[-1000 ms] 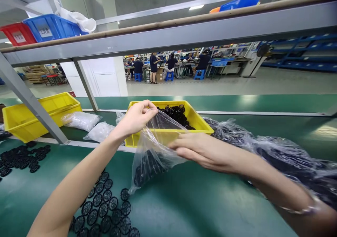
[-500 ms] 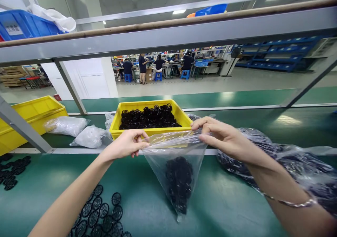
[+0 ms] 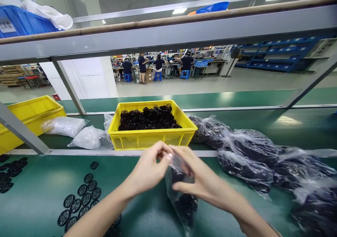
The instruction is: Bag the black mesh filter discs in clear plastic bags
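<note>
We hold the gathered neck of a clear plastic bag (image 3: pixel 181 203) of black rings (image 3: pixel 186 209); closing it looks like the step in hand, and the neck seems to call for a firm twist or knot. Our left hand (image 3: pixel 149 170) and right hand (image 3: pixel 200 184) are pressed close together, both pinching the neck. The bag hangs beneath them, sagging and heavy at the bottom, over the green desk (image 3: pixel 39 173), on the near side of the yellow crate (image 3: pixel 152 140)
</note>
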Available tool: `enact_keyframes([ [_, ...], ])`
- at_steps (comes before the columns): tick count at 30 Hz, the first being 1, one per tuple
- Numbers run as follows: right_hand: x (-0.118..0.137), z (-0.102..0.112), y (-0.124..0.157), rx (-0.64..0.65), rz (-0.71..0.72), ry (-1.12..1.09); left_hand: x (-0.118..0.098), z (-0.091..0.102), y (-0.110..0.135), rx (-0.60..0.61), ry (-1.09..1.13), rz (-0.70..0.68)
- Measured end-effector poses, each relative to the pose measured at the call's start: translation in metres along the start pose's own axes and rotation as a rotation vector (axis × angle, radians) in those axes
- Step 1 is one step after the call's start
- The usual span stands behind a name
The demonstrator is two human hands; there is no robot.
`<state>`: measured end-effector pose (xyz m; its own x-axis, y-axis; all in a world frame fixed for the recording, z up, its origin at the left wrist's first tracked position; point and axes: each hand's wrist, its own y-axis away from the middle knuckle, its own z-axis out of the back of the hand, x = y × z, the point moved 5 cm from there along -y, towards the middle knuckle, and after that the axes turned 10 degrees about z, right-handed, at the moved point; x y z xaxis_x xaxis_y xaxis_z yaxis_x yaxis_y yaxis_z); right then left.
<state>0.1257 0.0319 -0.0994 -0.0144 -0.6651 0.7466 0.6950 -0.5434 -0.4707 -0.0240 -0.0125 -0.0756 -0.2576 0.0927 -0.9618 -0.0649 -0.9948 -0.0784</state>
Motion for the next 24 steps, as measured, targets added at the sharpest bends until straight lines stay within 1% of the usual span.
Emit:
enact_keyframes([
  [1, -0.002, -0.006, 0.001, 0.068, 0.010, 0.093, -0.002, -0.007, 0.003, 0.010, -0.066, -0.082],
  [2, -0.004, -0.009, 0.001, 0.104, 0.020, 0.145, -0.001, -0.014, 0.005, 0.026, -0.115, -0.151],
  [3, -0.006, -0.010, 0.000, 0.109, 0.027, 0.167, 0.006, -0.020, 0.007, 0.043, -0.143, -0.197],
  [4, -0.009, -0.008, -0.002, 0.088, 0.027, 0.174, 0.016, -0.025, 0.007, 0.053, -0.138, -0.211],
  [6, -0.013, -0.002, -0.005, -0.007, 0.007, 0.155, 0.049, -0.031, 0.002, 0.037, -0.093, -0.152],
  [7, -0.014, 0.000, -0.006, -0.044, -0.005, 0.126, 0.068, -0.036, -0.002, 0.065, -0.087, -0.098],
  [8, -0.014, 0.000, -0.007, -0.063, -0.012, 0.089, 0.083, -0.042, -0.005, 0.098, -0.081, -0.086],
  [10, -0.014, -0.003, -0.008, -0.073, -0.006, 0.014, 0.102, -0.054, -0.011, 0.146, -0.099, -0.168],
  [12, -0.016, -0.008, -0.009, -0.085, 0.007, -0.022, 0.107, -0.061, -0.017, 0.103, -0.106, -0.248],
  [13, -0.018, -0.009, -0.009, -0.102, 0.008, -0.029, 0.108, -0.063, -0.020, 0.074, -0.112, -0.257],
  [15, -0.024, -0.011, -0.007, -0.127, -0.009, -0.046, 0.110, -0.067, -0.028, 0.053, -0.162, -0.201],
  [17, -0.031, -0.013, -0.004, -0.115, -0.032, -0.074, 0.114, -0.072, -0.036, 0.092, -0.244, -0.117],
  [19, -0.036, -0.015, -0.001, -0.088, -0.051, -0.102, 0.117, -0.074, -0.042, 0.126, -0.302, -0.079],
  [21, -0.042, -0.015, 0.002, -0.104, -0.077, -0.122, 0.117, -0.073, -0.044, 0.131, -0.315, -0.088],
  [24, -0.051, -0.010, 0.006, -0.205, -0.135, -0.133, 0.109, -0.069, -0.040, 0.168, -0.317, -0.137],
])
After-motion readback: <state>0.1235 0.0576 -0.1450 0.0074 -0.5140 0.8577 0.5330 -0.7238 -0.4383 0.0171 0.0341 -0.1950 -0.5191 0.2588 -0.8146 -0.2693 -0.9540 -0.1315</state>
